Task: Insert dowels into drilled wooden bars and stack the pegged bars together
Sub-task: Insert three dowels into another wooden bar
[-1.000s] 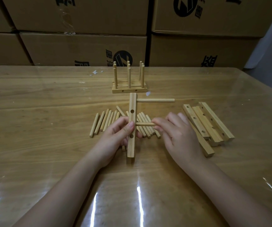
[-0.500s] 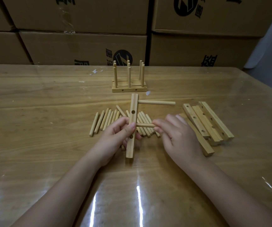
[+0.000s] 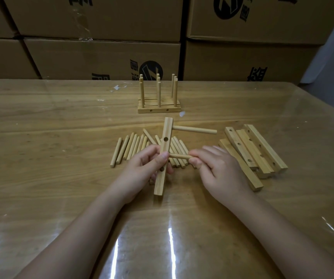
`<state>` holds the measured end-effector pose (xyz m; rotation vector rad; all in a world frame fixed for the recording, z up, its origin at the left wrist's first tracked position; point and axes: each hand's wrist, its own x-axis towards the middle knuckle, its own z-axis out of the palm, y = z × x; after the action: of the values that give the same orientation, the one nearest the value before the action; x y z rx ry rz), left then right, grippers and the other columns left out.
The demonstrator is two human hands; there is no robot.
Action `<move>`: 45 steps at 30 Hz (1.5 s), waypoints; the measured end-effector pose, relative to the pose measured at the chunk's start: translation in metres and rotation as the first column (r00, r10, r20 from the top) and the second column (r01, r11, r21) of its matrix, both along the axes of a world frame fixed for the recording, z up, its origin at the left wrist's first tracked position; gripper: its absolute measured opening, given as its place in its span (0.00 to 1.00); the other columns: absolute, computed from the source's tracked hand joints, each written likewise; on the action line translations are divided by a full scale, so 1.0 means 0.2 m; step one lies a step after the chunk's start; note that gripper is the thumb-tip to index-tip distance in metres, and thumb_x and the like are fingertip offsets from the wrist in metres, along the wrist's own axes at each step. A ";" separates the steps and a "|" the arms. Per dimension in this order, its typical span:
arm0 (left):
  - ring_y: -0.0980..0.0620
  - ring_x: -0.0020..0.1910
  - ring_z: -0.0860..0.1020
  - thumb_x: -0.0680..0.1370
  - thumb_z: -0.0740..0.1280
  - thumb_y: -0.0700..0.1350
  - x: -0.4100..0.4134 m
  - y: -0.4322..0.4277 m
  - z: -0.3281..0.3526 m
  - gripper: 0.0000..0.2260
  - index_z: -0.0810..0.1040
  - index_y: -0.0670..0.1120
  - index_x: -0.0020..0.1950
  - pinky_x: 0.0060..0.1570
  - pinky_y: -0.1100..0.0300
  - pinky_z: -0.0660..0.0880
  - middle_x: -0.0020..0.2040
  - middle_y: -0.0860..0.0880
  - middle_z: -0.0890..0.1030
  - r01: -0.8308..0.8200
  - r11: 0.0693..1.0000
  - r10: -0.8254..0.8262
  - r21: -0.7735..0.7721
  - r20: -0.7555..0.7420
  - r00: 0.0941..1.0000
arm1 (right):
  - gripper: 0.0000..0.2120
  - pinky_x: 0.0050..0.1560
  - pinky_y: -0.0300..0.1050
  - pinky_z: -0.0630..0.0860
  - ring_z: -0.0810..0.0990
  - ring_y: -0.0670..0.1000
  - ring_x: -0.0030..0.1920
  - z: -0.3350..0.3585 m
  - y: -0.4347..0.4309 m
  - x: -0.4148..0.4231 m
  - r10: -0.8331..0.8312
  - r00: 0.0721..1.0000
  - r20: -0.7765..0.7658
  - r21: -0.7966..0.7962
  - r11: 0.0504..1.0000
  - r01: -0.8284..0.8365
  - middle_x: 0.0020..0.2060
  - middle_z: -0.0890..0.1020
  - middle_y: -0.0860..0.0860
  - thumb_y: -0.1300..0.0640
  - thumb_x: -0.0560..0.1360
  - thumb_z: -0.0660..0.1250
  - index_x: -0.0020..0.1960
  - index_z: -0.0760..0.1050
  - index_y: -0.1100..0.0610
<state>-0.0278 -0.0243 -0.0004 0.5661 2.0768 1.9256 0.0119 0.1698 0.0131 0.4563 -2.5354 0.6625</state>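
Note:
My left hand (image 3: 142,170) grips a drilled wooden bar (image 3: 163,158) around its middle, holding it lengthwise away from me. One dowel (image 3: 195,129) sticks out to the right from the bar's far end. My right hand (image 3: 220,170) pinches a second dowel (image 3: 179,156) whose left end sits at the bar's middle hole, beside my left thumb. Loose dowels (image 3: 129,147) lie in a row on the table under the bar. A stack of pegged bars (image 3: 159,106) with upright dowels stands farther back.
A pile of several drilled bars (image 3: 252,150) lies to the right of my right hand. The wooden table (image 3: 41,158) has a glossy clear cover. Cardboard boxes (image 3: 101,55) are stacked along the table's far edge.
The held bar has tilted slightly, its far end leaning right, and shifted a little. The right hand's dowel stays at the middle hole, pushed slightly toward the bar.

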 end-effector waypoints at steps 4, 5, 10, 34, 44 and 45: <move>0.48 0.41 0.79 0.73 0.63 0.55 0.00 0.00 0.00 0.15 0.77 0.46 0.52 0.42 0.50 0.73 0.39 0.49 0.83 0.002 1.000 -0.003 -0.017 -0.008 1.000 | 0.08 0.42 0.31 0.66 0.74 0.44 0.43 0.00 0.00 0.00 0.012 0.998 0.062 -0.042 0.999 -0.009 0.40 0.79 0.46 0.62 0.76 0.64 0.52 0.80 0.57; 0.49 0.41 0.79 0.73 0.63 0.55 0.00 0.00 0.00 0.15 0.77 0.46 0.52 0.42 0.50 0.73 0.39 0.49 0.83 0.003 1.000 -0.003 -0.021 -0.010 1.000 | 0.08 0.42 0.31 0.67 0.74 0.45 0.43 0.00 0.00 0.00 0.012 0.997 0.078 -0.053 0.999 -0.008 0.41 0.80 0.45 0.62 0.76 0.64 0.52 0.80 0.57; 0.47 0.42 0.79 0.74 0.62 0.55 0.00 0.00 0.00 0.14 0.77 0.49 0.52 0.43 0.49 0.74 0.40 0.49 0.83 0.004 0.999 -0.006 -0.041 -0.031 1.000 | 0.09 0.40 0.27 0.66 0.75 0.42 0.42 0.00 0.00 -0.01 -0.002 0.992 0.126 -0.115 0.993 0.017 0.41 0.78 0.42 0.60 0.77 0.63 0.52 0.81 0.55; 0.52 0.35 0.75 0.72 0.63 0.58 0.01 0.03 0.00 0.10 0.81 0.55 0.41 0.39 0.58 0.74 0.37 0.47 0.77 -0.085 0.995 0.083 0.060 0.036 0.996 | 0.15 0.29 0.41 0.71 0.75 0.49 0.38 0.02 -0.02 0.02 -0.055 0.995 -0.086 0.187 0.980 0.071 0.38 0.78 0.49 0.50 0.78 0.56 0.49 0.79 0.57; 0.56 0.36 0.76 0.72 0.64 0.58 0.01 0.03 0.01 0.12 0.82 0.52 0.44 0.41 0.60 0.73 0.36 0.52 0.78 -0.088 0.996 0.087 0.023 0.047 0.995 | 0.08 0.32 0.40 0.63 0.75 0.48 0.36 0.00 -0.03 0.02 -0.054 0.997 0.061 0.114 0.992 0.047 0.36 0.77 0.45 0.56 0.78 0.60 0.46 0.77 0.55; 0.57 0.36 0.76 0.72 0.64 0.57 0.01 0.03 0.00 0.12 0.82 0.52 0.44 0.41 0.61 0.73 0.37 0.52 0.78 -0.082 0.996 0.081 0.018 0.040 0.996 | 0.08 0.32 0.40 0.63 0.74 0.47 0.36 0.00 -0.04 0.02 -0.049 0.996 0.072 0.097 0.994 0.042 0.35 0.75 0.43 0.57 0.78 0.60 0.46 0.77 0.55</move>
<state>-0.0267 -0.0185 0.0006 0.4508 2.0897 1.9876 0.0156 0.1627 0.0140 0.4126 -2.6481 0.5531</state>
